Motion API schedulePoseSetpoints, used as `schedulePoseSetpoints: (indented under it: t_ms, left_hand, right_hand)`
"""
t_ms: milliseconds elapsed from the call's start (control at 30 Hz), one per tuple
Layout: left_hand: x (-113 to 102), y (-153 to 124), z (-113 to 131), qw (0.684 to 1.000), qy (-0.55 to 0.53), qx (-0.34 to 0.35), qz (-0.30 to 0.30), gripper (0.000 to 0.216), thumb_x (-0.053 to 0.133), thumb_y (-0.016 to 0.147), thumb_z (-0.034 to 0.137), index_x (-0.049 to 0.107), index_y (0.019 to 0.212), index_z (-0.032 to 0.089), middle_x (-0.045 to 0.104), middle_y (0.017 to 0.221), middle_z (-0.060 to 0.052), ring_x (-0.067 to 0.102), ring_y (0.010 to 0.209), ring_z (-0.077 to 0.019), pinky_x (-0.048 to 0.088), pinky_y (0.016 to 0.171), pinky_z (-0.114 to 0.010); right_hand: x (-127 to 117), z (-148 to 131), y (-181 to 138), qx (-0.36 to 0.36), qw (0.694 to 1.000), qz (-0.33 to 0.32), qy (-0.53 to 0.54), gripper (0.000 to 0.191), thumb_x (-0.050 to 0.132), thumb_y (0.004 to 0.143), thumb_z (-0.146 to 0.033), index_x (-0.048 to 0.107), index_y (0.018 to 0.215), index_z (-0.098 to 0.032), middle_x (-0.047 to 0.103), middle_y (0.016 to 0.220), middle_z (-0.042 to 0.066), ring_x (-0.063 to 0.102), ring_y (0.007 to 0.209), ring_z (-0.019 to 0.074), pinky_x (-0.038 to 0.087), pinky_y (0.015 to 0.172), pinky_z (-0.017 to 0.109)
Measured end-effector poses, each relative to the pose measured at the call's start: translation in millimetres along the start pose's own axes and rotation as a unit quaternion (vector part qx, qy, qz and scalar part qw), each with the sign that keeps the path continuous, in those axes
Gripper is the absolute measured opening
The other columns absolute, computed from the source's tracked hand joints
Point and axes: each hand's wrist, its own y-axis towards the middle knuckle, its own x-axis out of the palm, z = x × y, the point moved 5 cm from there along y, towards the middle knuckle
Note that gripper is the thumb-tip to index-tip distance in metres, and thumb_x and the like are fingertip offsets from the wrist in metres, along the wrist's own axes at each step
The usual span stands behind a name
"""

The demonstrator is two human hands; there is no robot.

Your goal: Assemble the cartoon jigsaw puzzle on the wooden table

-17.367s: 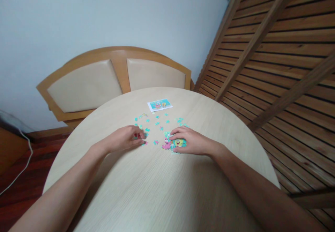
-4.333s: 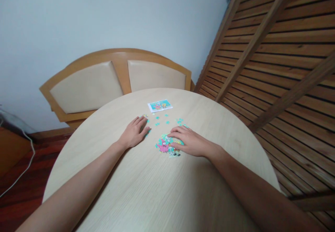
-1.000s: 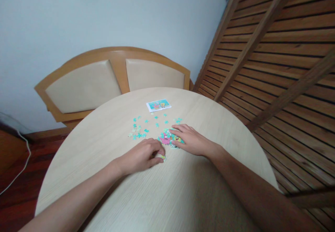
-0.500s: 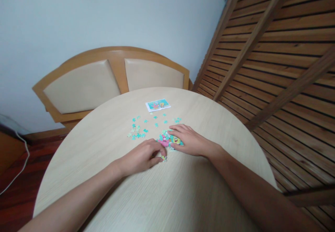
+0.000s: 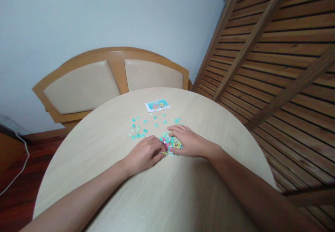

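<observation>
Puzzle [image 5: 171, 143] lies under right hand [image 5: 188, 142], grip spread flat; at its edge left hand [image 5: 144, 154], grip unclear.

Round table [image 5: 162, 197], pale wood grain. On it, far side: small picture card [image 5: 157, 105], flat; loose teal puzzle pieces [image 5: 137, 131], scattered just nearer than the card. Behind the table: curved wooden bench back [image 5: 86, 85], two beige pads. Right: slatted wooden wall [image 5: 282, 50]. Left: white cable [image 5: 21, 162] over red-brown floor [image 5: 13, 197].

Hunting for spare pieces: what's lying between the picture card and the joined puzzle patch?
In the head view, a few loose teal pieces lie scattered on the bare table there.
</observation>
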Motion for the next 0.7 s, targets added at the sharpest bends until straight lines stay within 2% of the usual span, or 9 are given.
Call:
schedulePoseSetpoints:
  t_ms: [333, 600, 700]
  left_hand:
    - [2.9, -0.3, -0.3, 1.000, -0.008, 0.002, 0.007, 0.007, 0.062, 0.096, 0.025, 0.064, 0.101, 0.020, 0.068, 0.101, -0.007, 0.057, 0.102, -0.0243, 0.046, 0.092, -0.039]
    - [3.4, 1.7, 2.8, 1.000, 0.000, 0.021, 0.005, 0.009, 0.058, 0.098, 0.025, 0.065, 0.096, 0.020, 0.067, 0.098, -0.006, 0.057, 0.101, -0.0233, 0.044, 0.093, -0.038]
    - [3.5, 1.6, 3.9, 0.999, 0.006, 0.035, -0.001, 0.013, 0.055, 0.100, 0.027, 0.067, 0.099, 0.020, 0.067, 0.099, -0.007, 0.057, 0.100, -0.0233, 0.045, 0.092, -0.038]
  right_hand:
    - [0.2, 0.1, -0.3, -0.003, 1.000, 0.004, 0.004, 0.047, 0.069, 0.084, -0.044, 0.064, 0.123, -0.017, 0.055, 0.145, 0.018, 0.048, 0.137, 0.0328, 0.036, 0.114, 0.052]
    - [2.6, 2.5, -0.2, -0.002, 1.000, 0.001, 0.006, 0.048, 0.069, 0.085, -0.044, 0.064, 0.125, -0.018, 0.054, 0.146, 0.017, 0.047, 0.137, 0.0330, 0.035, 0.114, 0.052]
    - [1.5, 1.8, -0.3, 0.001, 1.000, 0.000, 0.008, 0.048, 0.068, 0.085, -0.045, 0.064, 0.125, -0.018, 0.054, 0.147, 0.017, 0.047, 0.137, 0.0333, 0.036, 0.114, 0.053]
